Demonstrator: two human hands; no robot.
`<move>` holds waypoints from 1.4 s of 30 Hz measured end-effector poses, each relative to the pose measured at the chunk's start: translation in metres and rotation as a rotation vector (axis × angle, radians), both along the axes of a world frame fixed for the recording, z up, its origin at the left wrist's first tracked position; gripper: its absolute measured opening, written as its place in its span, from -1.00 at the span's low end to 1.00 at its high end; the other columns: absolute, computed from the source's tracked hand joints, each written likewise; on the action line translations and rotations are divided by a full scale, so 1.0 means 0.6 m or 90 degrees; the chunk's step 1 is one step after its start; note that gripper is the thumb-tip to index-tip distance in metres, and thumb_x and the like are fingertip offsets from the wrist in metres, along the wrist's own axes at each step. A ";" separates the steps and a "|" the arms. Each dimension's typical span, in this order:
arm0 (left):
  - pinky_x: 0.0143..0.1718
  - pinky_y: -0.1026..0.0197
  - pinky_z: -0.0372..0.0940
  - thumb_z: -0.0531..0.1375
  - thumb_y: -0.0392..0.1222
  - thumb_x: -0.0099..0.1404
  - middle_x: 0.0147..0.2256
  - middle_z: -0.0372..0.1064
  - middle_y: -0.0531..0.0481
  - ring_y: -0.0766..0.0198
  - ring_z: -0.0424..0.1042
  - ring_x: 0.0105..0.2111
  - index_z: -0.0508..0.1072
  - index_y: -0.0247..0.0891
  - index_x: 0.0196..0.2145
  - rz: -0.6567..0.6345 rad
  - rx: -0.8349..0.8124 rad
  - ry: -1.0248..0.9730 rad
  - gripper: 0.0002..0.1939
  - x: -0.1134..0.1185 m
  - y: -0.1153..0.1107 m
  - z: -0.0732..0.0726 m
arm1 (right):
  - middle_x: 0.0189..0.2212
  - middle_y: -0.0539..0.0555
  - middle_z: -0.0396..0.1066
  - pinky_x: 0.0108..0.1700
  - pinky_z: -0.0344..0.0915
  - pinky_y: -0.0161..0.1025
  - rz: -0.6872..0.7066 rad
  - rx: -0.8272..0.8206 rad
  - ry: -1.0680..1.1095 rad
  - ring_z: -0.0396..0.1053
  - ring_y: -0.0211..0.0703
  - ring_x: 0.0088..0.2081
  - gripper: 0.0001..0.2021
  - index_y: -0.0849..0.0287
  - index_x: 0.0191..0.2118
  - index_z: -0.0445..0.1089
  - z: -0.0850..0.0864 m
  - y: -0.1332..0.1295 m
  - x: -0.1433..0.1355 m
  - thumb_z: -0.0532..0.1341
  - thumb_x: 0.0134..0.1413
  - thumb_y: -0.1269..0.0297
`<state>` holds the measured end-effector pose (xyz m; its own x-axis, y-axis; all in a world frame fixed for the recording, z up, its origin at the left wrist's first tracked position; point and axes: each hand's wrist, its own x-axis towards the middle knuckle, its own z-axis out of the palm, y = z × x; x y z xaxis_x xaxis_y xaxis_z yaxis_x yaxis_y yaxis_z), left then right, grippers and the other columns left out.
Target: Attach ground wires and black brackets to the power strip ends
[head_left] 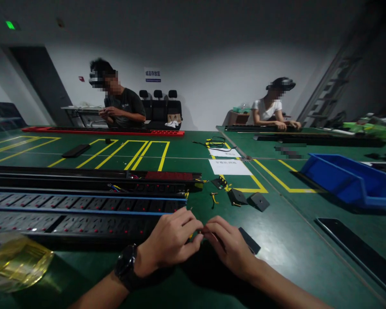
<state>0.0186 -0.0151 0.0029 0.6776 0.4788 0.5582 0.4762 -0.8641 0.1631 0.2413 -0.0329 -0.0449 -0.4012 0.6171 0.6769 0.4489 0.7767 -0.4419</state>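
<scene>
My left hand (172, 238), with a dark watch (127, 262) on its wrist, is at the right end of the long black socket strips (99, 225). Its fingers are pinched together, and a bit of yellow shows between them. Close by, my right hand (228, 244) has its fingers bent and pressed together, its fingertips meeting those of the left. What the two hands pinch is too small and too hidden to name. Under the right hand's outer side lies a flat dark piece (249, 241). Beyond the hands are a short yellow wire piece (214, 199) and square black plates (258, 201).
At the left front stands a bottle of yellow liquid (17, 262). A blue bin (350, 178) and a dark phone-like slab (357, 253) are on the right. Paper sheets (230, 167) lie mid-table. Across the table, two people (125, 107) work, a long red strip (116, 131) near one.
</scene>
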 end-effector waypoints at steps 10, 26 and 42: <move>-0.25 0.20 0.27 0.15 -0.31 0.46 -0.25 0.47 0.00 0.20 0.44 -0.23 0.46 -0.20 -0.18 -0.004 -0.133 -0.023 -0.91 -0.017 0.019 0.010 | -0.33 0.01 0.41 -0.29 0.35 -0.28 -0.023 -0.132 0.116 0.41 -0.17 -0.34 -0.89 0.07 -0.12 0.37 -0.005 0.005 -0.010 0.10 0.48 0.29; -0.14 0.11 0.28 0.14 -0.22 0.51 -0.22 0.47 0.00 0.11 0.46 -0.14 0.46 -0.17 -0.19 0.153 -0.185 0.132 -0.89 -0.035 0.031 0.015 | -0.21 0.12 0.52 -0.14 0.32 -0.17 -0.012 -0.337 0.001 0.46 -0.07 -0.20 -0.78 0.16 -0.02 0.50 -0.007 0.011 -0.001 0.12 0.42 0.27; -0.18 0.11 0.29 0.18 -0.22 0.51 -0.28 0.52 0.03 0.12 0.49 -0.20 0.53 -0.17 -0.23 0.188 -0.168 0.145 -0.86 -0.022 0.023 0.005 | -0.27 0.16 0.58 -0.21 0.32 -0.22 0.026 -0.290 -0.033 0.50 -0.09 -0.28 -0.67 0.18 0.02 0.60 -0.002 0.012 0.004 0.10 0.35 0.41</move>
